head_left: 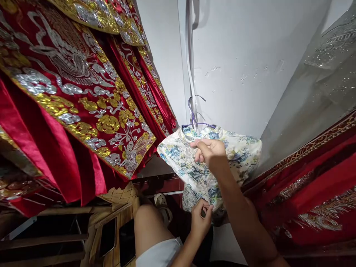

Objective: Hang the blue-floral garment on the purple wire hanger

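A short-sleeved shirt with blue and yellow flowers on white (178, 154) hangs from a thin purple hanger (191, 118) in front of me. My right hand (211, 150) lies over the upper front, just below the collar, fingers bent and closed at the cloth. What exactly its fingertips grip is partly hidden by the hand. Lower down, my left hand (202, 215) pinches the shirt's front edge near the hem between thumb and finger. My right forearm covers part of the shirt's right side.
Red cloth with gold and silver sequins (108, 122) hangs at the left. More red embroidered fabric (314, 193) and sheer sparkly material (328, 85) are at the right. A white strap (190, 70) runs down the white wall (244, 44). Dark phones (108, 236) lie on a wooden seat (96, 237).
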A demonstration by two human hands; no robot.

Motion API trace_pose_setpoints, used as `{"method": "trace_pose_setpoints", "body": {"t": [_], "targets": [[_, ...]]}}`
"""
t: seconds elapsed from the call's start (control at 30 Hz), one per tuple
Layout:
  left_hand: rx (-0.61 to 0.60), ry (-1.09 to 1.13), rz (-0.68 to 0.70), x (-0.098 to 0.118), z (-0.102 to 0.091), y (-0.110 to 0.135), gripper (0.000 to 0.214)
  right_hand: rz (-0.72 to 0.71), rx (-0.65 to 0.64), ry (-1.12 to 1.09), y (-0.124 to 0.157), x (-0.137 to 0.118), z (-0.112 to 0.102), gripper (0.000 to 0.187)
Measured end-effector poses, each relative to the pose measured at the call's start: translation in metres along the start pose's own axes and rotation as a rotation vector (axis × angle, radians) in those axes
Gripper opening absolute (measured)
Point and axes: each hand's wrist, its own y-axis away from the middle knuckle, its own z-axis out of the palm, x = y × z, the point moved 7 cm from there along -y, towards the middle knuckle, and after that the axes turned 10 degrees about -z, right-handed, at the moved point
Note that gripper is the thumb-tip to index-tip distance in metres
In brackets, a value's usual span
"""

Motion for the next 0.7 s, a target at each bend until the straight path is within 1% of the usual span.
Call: {"method": "trace_pose_setpoints", "body": {"t": [0.07,0.1,0.17,0.2,0.23,0.3,0.33,0.4,0.47,0.53,0.57,0.63,0.7], "targets": [[-0.067,-0.020,0.004,0.008,0.002,0.000,0.036,0.009,-0.004,0.011,0.001,0.004,-0.010,0.032],[-0.097,-0.029,0.027,0.017,0.001,-0.003,0.034,0.014,-0.003,0.016,0.002,0.007,-0.015,0.031],[-0.106,-0.024,0.106,0.046,-0.010,-0.016,0.029,0.021,0.004,0.019,0.004,0.013,-0.022,0.029],[-0.078,0.008,0.148,0.065,-0.020,-0.025,0.027,0.019,0.007,0.018,0.005,0.016,-0.025,0.028],[-0.019,0.046,0.190,0.085,-0.034,-0.036,0.026,0.009,0.002,0.019,0.007,0.019,-0.026,0.027],[0.127,0.102,0.300,0.131,-0.065,-0.058,0.027,-0.033,-0.018,0.040,0.011,0.020,-0.027,0.027],[0.155,0.083,0.372,0.155,-0.077,-0.067,0.029,-0.056,-0.031,0.057,0.013,0.019,-0.028,0.028],[0.157,-0.044,0.524,0.201,-0.090,-0.082,0.031,-0.094,-0.053,0.083,0.018,0.017,-0.028,0.030],[0.081,-0.238,0.626,0.233,-0.089,-0.091,0.026,-0.125,-0.057,0.086,0.020,0.016,-0.030,0.030],[0.048,-0.402,0.690,0.250,-0.083,-0.094,0.021,-0.154,-0.045,0.088,0.019,0.017,-0.031,0.031],[0.062,-0.459,0.714,0.254,-0.081,-0.093,0.021,-0.162,-0.040,0.096,0.017,0.018,-0.031,0.031],[0.136,-0.525,0.747,0.256,-0.080,-0.090,0.020,-0.154,-0.037,0.119,0.013,0.024,-0.029,0.033],[0.211,-0.543,0.764,0.254,-0.081,-0.085,0.018,-0.126,-0.033,0.141,0.010,0.032,-0.026,0.035]]}}
